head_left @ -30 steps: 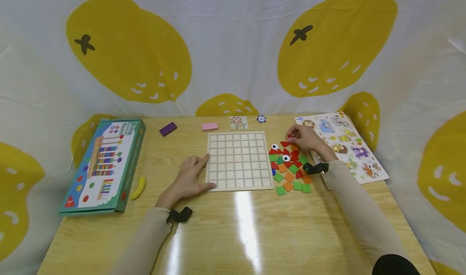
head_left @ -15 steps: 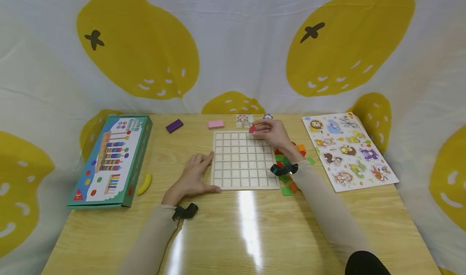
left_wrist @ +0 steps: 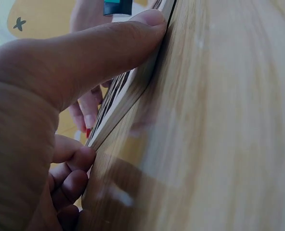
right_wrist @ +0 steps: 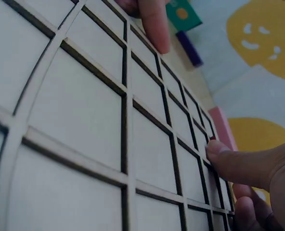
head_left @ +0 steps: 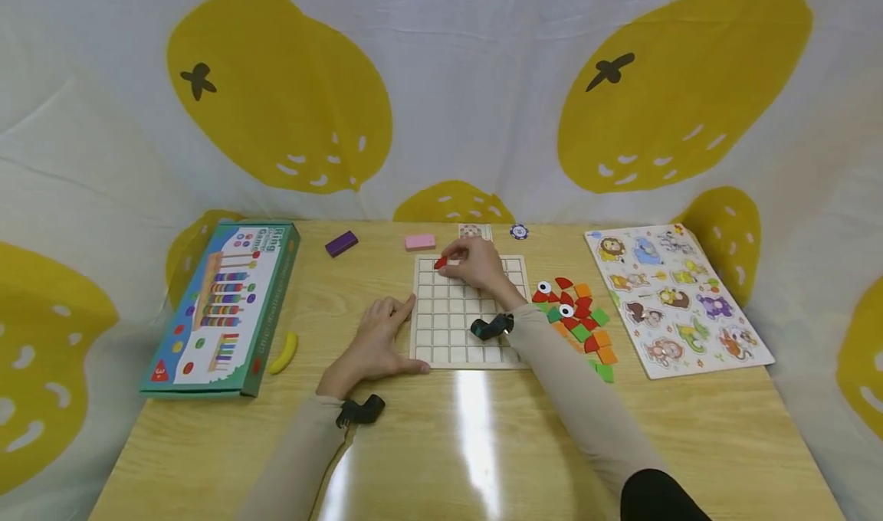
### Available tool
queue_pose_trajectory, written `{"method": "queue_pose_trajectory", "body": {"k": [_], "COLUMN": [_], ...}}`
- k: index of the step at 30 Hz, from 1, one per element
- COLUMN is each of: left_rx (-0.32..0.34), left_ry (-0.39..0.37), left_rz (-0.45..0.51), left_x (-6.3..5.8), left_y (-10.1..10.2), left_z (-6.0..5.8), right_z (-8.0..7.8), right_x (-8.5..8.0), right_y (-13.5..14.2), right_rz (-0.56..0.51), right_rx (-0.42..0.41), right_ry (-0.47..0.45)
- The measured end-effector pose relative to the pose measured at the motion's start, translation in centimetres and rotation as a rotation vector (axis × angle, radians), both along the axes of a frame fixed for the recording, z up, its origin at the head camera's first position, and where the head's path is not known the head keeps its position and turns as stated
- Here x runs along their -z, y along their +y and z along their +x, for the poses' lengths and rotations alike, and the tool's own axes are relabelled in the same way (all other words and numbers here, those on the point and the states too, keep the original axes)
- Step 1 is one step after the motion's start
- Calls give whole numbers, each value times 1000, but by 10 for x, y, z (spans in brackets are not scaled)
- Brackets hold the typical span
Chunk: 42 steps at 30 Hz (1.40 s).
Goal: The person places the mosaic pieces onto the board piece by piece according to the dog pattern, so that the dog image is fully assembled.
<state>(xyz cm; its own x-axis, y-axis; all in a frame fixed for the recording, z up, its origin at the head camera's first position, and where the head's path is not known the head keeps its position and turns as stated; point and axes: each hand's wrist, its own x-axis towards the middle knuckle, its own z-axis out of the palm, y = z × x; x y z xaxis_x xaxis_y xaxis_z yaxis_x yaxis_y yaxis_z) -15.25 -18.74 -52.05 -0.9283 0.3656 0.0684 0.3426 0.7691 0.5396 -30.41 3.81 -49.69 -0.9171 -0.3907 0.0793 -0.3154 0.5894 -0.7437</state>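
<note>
Wooden grid board (head_left: pixel 451 329), centre of frame. Loose coloured pieces (head_left: pixel 571 323), right of centre. Left hand (head_left: pixel 375 342), thumb and forefinger spread, touching the board's lower-left edges. Right hand (head_left: pixel 477 264), pinching one red piece (head_left: pixel 440 263) at the board's upper left.

The person wears a long, plain beige fabric sleeve on the left arm (head_left: pixel 293 456) and a matching one on the right arm (head_left: pixel 572 398), both smooth and close-fitting, reaching down to the wrists. A small black curved camera mount (head_left: pixel 364 410) sits at the left cuff, and a second glossy black mount (head_left: pixel 491 327) at the right, with a tiny pale glint beside it. Near the right elbow I see a rounded, solid black shape (head_left: pixel 658 496), too cut off to identify. The left hand (head_left: pixel 378 345) and right hand (head_left: pixel 479 264) are bare.
</note>
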Motion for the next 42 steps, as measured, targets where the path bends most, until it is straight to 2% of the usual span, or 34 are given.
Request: {"method": "queue_pose_trajectory", "body": {"k": [3, 11, 16, 18, 21, 26, 30, 36, 42], "left_rx": [1, 3, 6, 3, -5, -29, -39, -29, -15], "left_ry": [7, 18, 14, 2, -7, 3, 3, 3, -4], "left_rz": [-10, -18, -16, -27, -35, -32, -38, -28, -19], "left_x": [-1, 1, 3, 4, 5, 4, 3, 3, 4], "left_y": [4, 8, 9, 9, 8, 3, -2, -4, 2], "left_z": [2, 2, 4, 5, 7, 10, 11, 7, 2], "right_z": [2, 3, 3, 4, 6, 15, 23, 34, 33], "right_x": [-1, 0, -2, -7, -21, -44, -39, -24, -23], "right_y": [3, 11, 21, 34, 70, 150, 199, 224, 237], "right_rz": [42, 31, -9, -30, -27, 143, 300, 377, 350], "right_rx": [10, -5, -68, -86, -78, -44, -28, 5, 49], "right_ry": [-8, -19, -43, -45, -22, 7, -6, -46, -61]}}
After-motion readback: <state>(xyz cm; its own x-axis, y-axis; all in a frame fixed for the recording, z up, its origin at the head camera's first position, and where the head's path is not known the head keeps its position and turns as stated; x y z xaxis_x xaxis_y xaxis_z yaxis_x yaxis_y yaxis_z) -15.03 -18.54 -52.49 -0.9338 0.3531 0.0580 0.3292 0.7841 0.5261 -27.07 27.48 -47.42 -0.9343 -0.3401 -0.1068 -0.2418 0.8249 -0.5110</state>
